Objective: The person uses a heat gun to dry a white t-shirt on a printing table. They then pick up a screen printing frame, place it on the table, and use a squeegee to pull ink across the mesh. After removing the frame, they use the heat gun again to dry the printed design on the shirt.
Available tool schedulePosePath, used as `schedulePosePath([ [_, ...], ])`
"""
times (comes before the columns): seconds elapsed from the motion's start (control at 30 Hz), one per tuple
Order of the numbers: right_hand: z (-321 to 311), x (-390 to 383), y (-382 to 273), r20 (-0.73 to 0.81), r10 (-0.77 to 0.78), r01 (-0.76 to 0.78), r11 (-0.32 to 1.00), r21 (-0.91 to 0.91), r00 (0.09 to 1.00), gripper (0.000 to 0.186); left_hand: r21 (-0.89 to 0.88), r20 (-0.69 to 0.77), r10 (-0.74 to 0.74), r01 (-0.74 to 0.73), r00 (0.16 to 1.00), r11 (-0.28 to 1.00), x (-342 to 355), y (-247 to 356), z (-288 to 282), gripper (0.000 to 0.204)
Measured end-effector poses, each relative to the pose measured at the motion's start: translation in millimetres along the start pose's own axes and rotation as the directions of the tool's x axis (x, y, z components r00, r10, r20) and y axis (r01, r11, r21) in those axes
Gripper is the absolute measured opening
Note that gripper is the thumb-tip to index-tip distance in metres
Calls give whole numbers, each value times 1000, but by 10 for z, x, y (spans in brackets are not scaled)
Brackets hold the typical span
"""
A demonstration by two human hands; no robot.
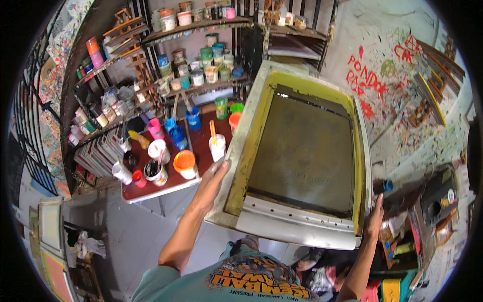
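Observation:
A large screen-printing frame [235,156], pale metal with a yellow-coated border round dark olive mesh, is held up in front of my body. A silver bar with a row of holes runs along its lower end. My left hand [214,178] grips the left edge, thumb along the rim and fingers mostly hidden. My right hand [374,219] holds the right edge near the lower corner. Just left of the frame, a dark red table [141,195] carries several paint cups, including a white one with an orange stick [217,147].
Shelves [196,24] of paint jars stand behind the table. A paint-splattered wall [392,116] with squeegees [427,95] is at right, above a cluttered dark unit [435,206]. Spare screens [51,229] lean at lower left. Grey floor tiles [121,231] show below.

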State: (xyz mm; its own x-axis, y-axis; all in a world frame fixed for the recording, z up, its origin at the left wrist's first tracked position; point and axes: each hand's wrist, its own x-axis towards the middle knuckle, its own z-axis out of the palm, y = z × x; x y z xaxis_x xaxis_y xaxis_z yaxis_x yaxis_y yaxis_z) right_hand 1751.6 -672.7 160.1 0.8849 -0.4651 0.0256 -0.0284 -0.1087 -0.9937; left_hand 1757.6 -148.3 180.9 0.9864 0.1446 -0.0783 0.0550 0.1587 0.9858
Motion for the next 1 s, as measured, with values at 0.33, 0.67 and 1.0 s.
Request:
schedulePosePath([
  [0.33,493,2602,-218,-70,6,-20,980,-197,998,98,-87,60,23,-18,998,996,2074,174,888,85],
  [0.67,901,4715,-223,139,-20,30,997,-71,990,95,-80,-57,17,-21,998,997,3131,326,1785,93],
  [1.0,1179,6219,-501,240,-4,45,985,-168,971,102,-172,-244,16,-60,970,983,3681,115,2701,91],
])
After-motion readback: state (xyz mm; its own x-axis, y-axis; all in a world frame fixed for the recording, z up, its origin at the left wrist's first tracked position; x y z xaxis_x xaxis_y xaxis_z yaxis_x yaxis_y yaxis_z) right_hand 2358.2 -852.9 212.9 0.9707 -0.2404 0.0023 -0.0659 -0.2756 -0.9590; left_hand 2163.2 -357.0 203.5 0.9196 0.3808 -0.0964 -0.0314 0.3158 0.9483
